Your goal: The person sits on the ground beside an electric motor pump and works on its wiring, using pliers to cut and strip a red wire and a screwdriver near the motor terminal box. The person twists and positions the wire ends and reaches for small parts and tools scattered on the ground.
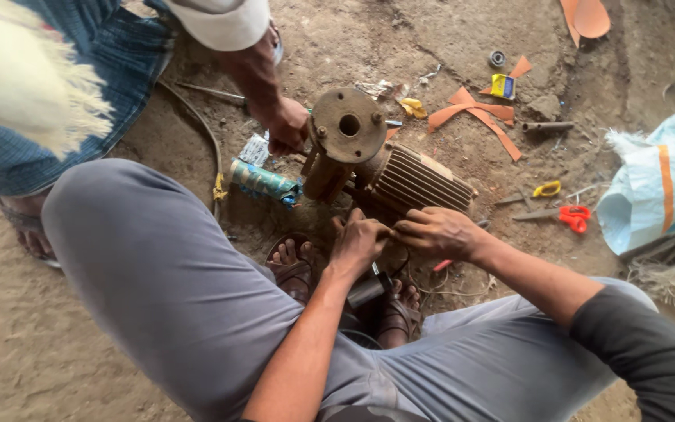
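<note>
Rusty finned metal pump motor [412, 181] lies on dirt floor [25, 344]. Left hand [357, 242] & right hand [435, 232] both pinched shut on sth small at motor's near side, can't ID it. Co-worker's hand [287, 125] steadies flange end. Best: keep motor braced, fingers close together.

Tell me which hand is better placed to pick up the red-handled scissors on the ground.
Right, probably. The right hand rests on the ribbed pump motor on the side nearest the red-handled scissors. The left hand sits farther away and would have to cross over.
</note>
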Tool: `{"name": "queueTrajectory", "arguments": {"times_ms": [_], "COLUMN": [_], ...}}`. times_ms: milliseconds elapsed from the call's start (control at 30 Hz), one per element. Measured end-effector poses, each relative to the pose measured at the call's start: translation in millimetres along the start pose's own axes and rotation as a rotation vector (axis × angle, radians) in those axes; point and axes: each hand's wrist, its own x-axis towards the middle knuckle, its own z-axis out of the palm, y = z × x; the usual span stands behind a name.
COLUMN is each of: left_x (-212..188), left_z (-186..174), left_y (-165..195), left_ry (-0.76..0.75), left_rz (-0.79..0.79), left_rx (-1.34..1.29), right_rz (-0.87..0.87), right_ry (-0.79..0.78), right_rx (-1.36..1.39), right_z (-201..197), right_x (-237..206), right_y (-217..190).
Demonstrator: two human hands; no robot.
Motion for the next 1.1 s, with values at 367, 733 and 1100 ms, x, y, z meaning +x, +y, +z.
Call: {"name": "queueTrajectory", "arguments": {"times_ms": [367,733,1100], "left_x": [2.7,1.3,4.6], "left_z": [7.2,12.8,9.1], "left_y": [-8.9,-15.3,-13.8], "left_ry": [0.08,-0.003,-0.16], "left_rz": [0.055,-0.037,-0.047], "left_rx": [0.036,-0.113,-0.083], "right_rz": [1.043,-0.228,-0.187], "right_ry": [-0.093,0.11,-0.098], "right_rx": [0.551,-0.138,-0.001], "right_z": [24.5,-35.2,-11.2], "right_x": [23.3,18.4,20.5], "right_y": [-13.2,9.3,8.1]}}
